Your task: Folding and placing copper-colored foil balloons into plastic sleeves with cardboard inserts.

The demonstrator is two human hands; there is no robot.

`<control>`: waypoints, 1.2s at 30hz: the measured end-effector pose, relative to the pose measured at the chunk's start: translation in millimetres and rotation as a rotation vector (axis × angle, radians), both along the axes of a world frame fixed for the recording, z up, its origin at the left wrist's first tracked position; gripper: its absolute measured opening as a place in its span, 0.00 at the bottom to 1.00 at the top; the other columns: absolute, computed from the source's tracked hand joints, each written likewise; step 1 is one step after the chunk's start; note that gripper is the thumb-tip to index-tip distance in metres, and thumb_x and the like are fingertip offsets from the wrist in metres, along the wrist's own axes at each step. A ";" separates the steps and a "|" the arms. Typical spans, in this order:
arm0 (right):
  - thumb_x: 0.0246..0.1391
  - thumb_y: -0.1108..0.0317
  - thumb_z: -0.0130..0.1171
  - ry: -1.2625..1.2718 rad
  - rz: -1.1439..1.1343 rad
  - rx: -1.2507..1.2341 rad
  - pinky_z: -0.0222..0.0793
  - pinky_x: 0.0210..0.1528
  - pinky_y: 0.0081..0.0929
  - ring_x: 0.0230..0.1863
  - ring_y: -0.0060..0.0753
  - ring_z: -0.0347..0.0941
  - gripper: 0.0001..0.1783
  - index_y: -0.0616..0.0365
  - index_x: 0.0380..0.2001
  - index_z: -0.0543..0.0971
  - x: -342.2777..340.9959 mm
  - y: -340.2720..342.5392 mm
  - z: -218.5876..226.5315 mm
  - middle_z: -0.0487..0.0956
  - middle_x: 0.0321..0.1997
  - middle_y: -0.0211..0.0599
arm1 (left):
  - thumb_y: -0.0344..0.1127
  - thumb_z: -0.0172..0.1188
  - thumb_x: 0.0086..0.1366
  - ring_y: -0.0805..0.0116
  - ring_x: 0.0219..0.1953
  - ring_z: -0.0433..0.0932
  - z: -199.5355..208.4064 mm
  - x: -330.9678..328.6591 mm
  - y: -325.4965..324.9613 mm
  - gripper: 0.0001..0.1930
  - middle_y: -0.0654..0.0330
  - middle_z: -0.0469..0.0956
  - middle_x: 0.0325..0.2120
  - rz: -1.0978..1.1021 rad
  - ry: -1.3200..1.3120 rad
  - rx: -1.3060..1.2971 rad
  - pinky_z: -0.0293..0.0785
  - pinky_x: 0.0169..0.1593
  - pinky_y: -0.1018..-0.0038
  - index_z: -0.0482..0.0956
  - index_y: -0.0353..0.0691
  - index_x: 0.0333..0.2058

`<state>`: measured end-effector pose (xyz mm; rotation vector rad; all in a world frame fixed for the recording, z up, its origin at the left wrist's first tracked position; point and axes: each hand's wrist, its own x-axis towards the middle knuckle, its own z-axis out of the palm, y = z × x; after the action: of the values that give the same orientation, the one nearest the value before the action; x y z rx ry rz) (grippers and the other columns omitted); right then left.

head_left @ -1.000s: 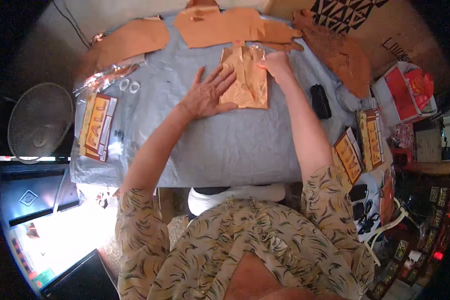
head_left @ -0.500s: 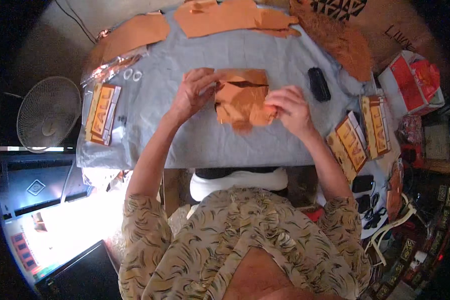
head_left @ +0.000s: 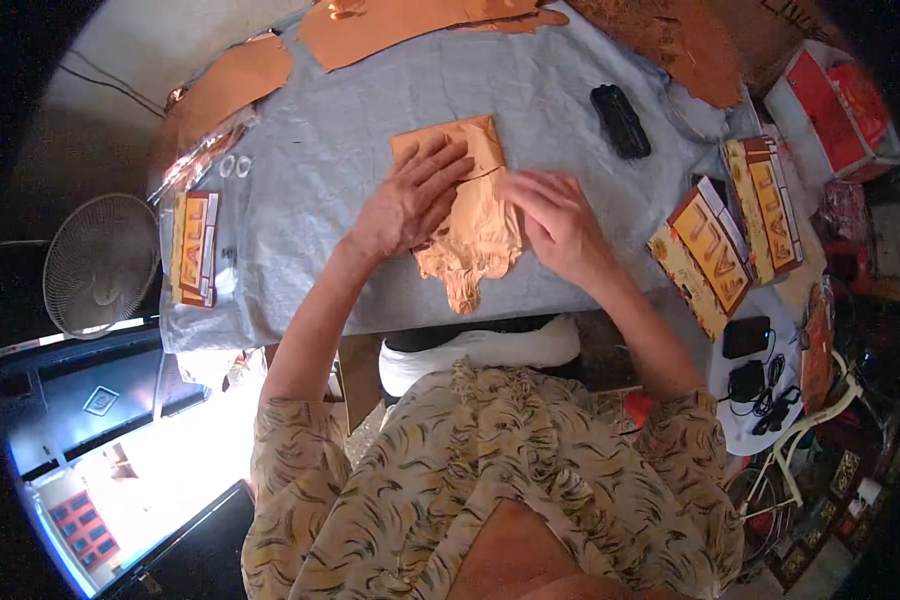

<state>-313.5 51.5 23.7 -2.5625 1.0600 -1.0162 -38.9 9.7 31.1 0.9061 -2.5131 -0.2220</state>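
Left hand (head_left: 402, 207), fingers slightly apart, lies flat across the creased, thin orange-gold packet (head_left: 477, 225) on the grey, sheet-covered surface (head_left: 315, 170), apparently pinning it; right hand (head_left: 562, 226) curls at its edge, can't tell if pinching.

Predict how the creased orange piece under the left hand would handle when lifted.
The creased orange piece looks thin, so probably light. Its many wrinkles suggest it may flop. Lying broad and low beneath the left hand, it seems unlikely to roll.

Dark-flecked cream blouse (head_left: 410, 480), ruffled front (head_left: 518, 400), loose sleeves (head_left: 295, 465)
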 end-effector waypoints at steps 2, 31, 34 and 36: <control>0.58 0.68 0.63 -0.001 -0.093 0.027 0.61 0.70 0.48 0.69 0.49 0.68 0.28 0.61 0.62 0.76 15.1 0.4 4.7 0.74 0.68 0.45 | 0.27 0.59 0.66 0.44 0.67 0.70 3.1 1.1 -0.3 0.23 0.48 0.74 0.62 0.022 0.042 -0.020 0.66 0.70 0.53 0.76 0.38 0.60; 0.73 0.49 0.46 0.399 -0.291 0.166 0.39 0.80 0.52 0.81 0.58 0.45 0.41 0.61 0.78 0.49 77.0 -6.8 -19.8 0.49 0.82 0.54 | 0.38 0.68 0.58 0.52 0.46 0.82 -36.4 56.9 -61.4 0.10 0.52 0.81 0.42 0.493 0.464 0.187 0.79 0.52 0.63 0.88 0.42 0.38; 0.73 0.48 0.45 0.431 -0.288 0.163 0.39 0.80 0.53 0.81 0.59 0.44 0.40 0.57 0.78 0.50 77.2 -6.2 -17.5 0.48 0.82 0.54 | 0.36 0.68 0.58 0.53 0.45 0.82 -40.1 55.9 -62.2 0.09 0.54 0.82 0.41 0.504 0.470 0.200 0.79 0.51 0.64 0.88 0.42 0.36; 0.74 0.47 0.43 0.482 -0.283 0.164 0.38 0.80 0.55 0.82 0.59 0.44 0.38 0.50 0.79 0.52 77.0 -5.3 -16.6 0.47 0.83 0.53 | 0.36 0.68 0.58 0.54 0.44 0.82 -40.8 57.7 -61.7 0.08 0.54 0.82 0.41 0.513 0.478 0.203 0.79 0.51 0.65 0.88 0.42 0.35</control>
<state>-236.5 46.2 7.1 -2.6297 1.5833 -0.3310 18.9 -52.0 -9.7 1.3580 -1.7808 -0.4665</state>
